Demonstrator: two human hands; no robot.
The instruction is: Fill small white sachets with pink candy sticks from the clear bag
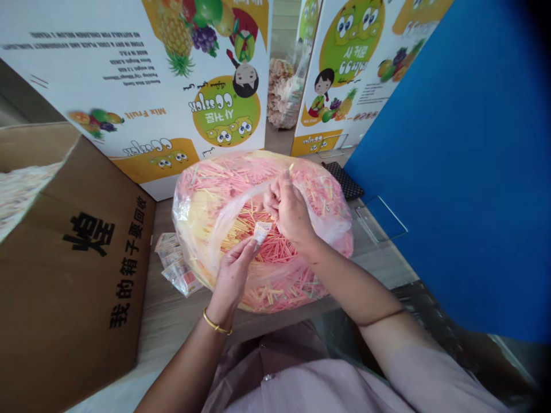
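Note:
A big clear plastic bag (202, 189) full of thin pink, yellow and orange sticks sits on the table in front of me. My left hand (235, 269) pinches a small clear packet (260, 231) at the bag's open mouth. My right hand (288, 209) is inside the opening, fingers pinched together on a few sticks just above that packet.
A brown cardboard box (73, 269) with black characters stands at the left. White printed fruit cartons (142, 80) stand behind the bag. A blue panel (456, 172) fills the right. Several small filled packets (176, 267) lie on the table left of the bag. A black mat (344, 180) lies behind.

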